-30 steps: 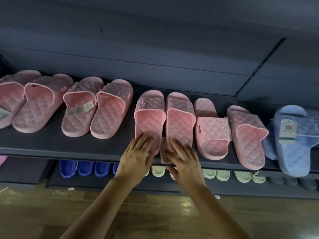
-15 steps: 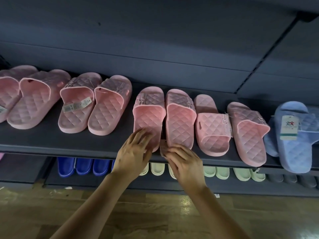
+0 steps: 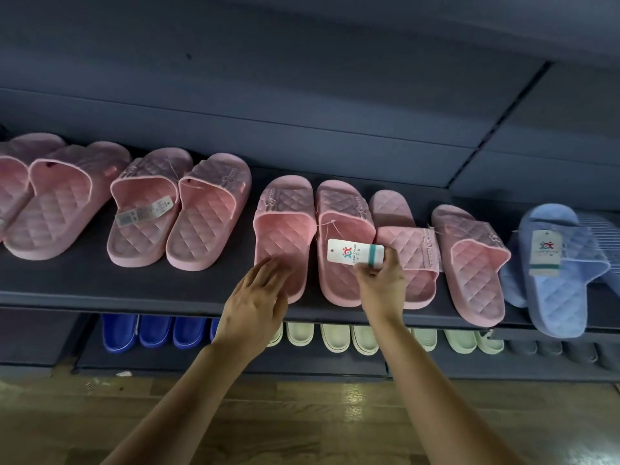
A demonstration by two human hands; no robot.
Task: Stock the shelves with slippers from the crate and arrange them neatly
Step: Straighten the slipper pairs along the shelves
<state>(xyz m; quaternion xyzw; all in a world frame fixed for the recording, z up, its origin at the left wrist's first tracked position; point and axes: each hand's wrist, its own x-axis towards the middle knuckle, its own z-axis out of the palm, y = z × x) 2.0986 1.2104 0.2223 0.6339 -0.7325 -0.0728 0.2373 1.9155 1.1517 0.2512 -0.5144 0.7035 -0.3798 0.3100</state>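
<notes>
- Right hand (image 3: 380, 285) grip pinches a flat white tag (image 3: 352, 253); quilted pink slipper (image 3: 337, 283) just beneath it.
- Left hand (image 3: 255, 303) grip open, fingers flat on the neighbouring slipper (image 3: 285, 236).

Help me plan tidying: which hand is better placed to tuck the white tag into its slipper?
Right hand: it pinches the tag over that slipper; the left hand rests on the neighbouring slipper.

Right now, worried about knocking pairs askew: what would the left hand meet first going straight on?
The left hand points along the pink slipper ahead; it would probably meet that slipper's strap first.
</notes>
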